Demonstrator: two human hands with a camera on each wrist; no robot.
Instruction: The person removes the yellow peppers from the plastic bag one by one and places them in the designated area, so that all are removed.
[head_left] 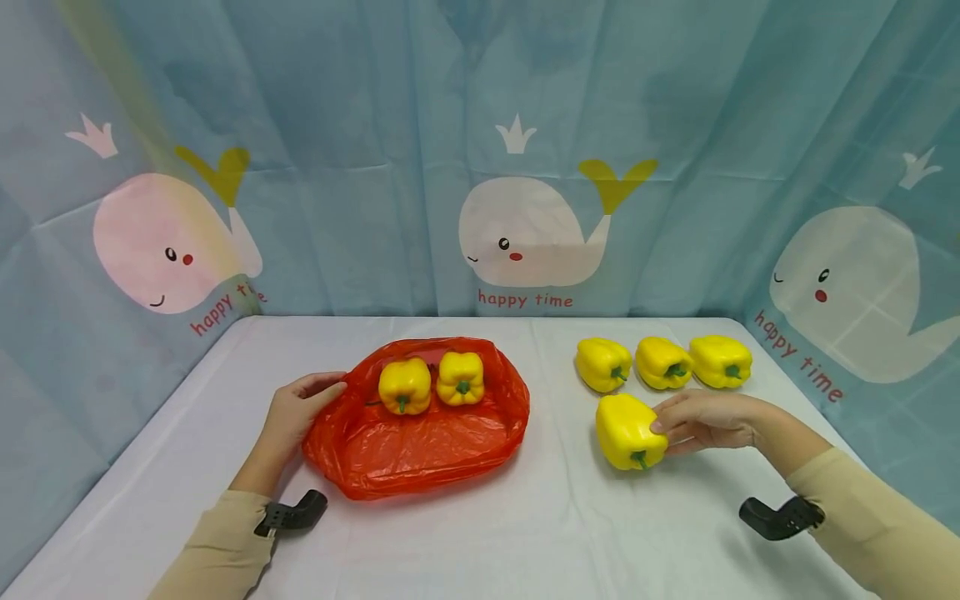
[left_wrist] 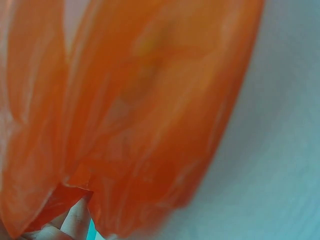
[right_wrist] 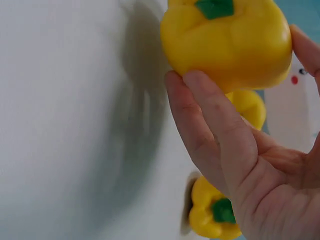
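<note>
An opened red plastic bag [head_left: 427,454] lies on the table with two yellow bell peppers inside, one on the left [head_left: 405,386] and one on the right [head_left: 461,377]. At the bag's left rim, my left hand [head_left: 294,414] grips the plastic; most of its fingers are hidden behind the bag in the left wrist view. My right hand [head_left: 708,419] holds another yellow bell pepper [head_left: 628,431] between thumb and fingertips. In the right wrist view that pepper [right_wrist: 227,45] is above the table, its shadow falling on the cloth.
Behind my right hand, three more yellow bell peppers [head_left: 663,363] sit in a row at the back right of the white-covered table [head_left: 555,533]. A blue curtain [head_left: 360,242] printed with whales hangs along the table's back and sides.
</note>
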